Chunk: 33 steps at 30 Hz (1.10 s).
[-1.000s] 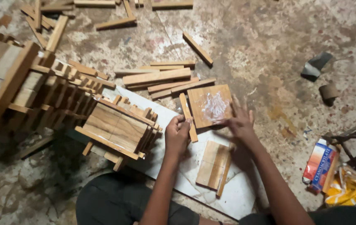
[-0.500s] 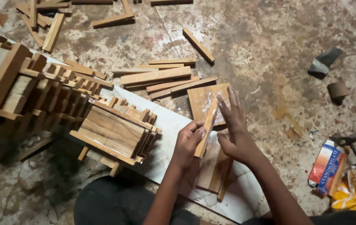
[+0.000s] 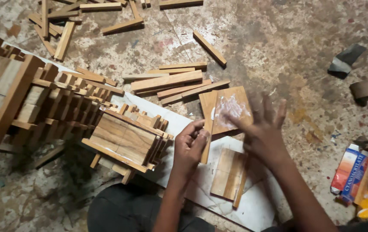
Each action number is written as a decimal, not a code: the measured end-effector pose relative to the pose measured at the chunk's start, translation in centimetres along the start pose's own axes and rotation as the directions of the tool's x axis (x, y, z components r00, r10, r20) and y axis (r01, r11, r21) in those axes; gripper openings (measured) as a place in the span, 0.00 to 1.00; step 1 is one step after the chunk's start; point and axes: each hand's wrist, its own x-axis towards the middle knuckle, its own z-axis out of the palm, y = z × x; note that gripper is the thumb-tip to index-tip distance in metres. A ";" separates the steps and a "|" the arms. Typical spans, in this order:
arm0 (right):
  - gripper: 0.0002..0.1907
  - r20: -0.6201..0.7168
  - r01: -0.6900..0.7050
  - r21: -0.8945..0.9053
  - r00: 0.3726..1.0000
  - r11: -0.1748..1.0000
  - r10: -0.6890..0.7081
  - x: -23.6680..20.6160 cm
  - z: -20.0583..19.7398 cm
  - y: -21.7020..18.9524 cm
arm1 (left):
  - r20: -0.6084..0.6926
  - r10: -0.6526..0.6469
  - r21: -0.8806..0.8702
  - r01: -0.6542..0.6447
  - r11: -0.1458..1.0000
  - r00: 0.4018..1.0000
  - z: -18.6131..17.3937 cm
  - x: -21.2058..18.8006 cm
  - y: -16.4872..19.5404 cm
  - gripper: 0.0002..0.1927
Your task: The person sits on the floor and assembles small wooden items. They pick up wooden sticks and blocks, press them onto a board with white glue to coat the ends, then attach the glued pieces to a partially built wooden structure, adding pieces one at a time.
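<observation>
Two hands work over the white board (image 3: 252,210): the left hand (image 3: 190,148) pinches a thin wooden strip (image 3: 207,129) beside the glue-smeared wooden panel (image 3: 227,109) near the board's far edge, while the blurred right hand (image 3: 263,133) hovers with fingers spread.

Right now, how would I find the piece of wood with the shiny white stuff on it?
Start at the long white board lying on the floor in front of the person. Just past its far edge, beside the blurred right hand, lies a flat square wooden panel. Unlike the thin plain strips piled behind it, it is wide and carries a glossy whitish smear.
</observation>
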 end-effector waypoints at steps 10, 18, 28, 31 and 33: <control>0.47 -0.024 -0.012 0.217 1.000 0.976 0.018 0.1 -2.9 0.3 | 0.068 0.018 0.246 -0.035 0.969 0.997 1.5 -0.7 0.4 0.16; 0.42 -0.037 0.030 0.295 0.999 0.955 -0.020 -3.1 -4.7 -2.9 | 0.152 -0.008 -0.013 0.010 1.000 0.988 2.7 -1.8 -0.5 0.19; 0.41 -0.067 0.041 0.068 0.997 0.997 -0.037 -7.8 -5.4 -4.2 | 0.197 -0.306 -0.426 0.362 0.829 0.932 5.1 -4.9 -0.4 0.23; 0.41 -0.117 0.121 -0.170 0.983 0.978 -0.142 -7.8 -5.9 -2.9 | 0.157 -0.363 -0.365 0.396 0.843 0.918 5.4 -5.2 0.1 0.23; 0.41 -0.121 0.012 -0.166 0.992 0.986 -0.033 -7.1 -6.4 -1.3 | 0.200 -0.327 -0.378 0.381 0.844 0.924 5.7 -5.4 0.2 0.23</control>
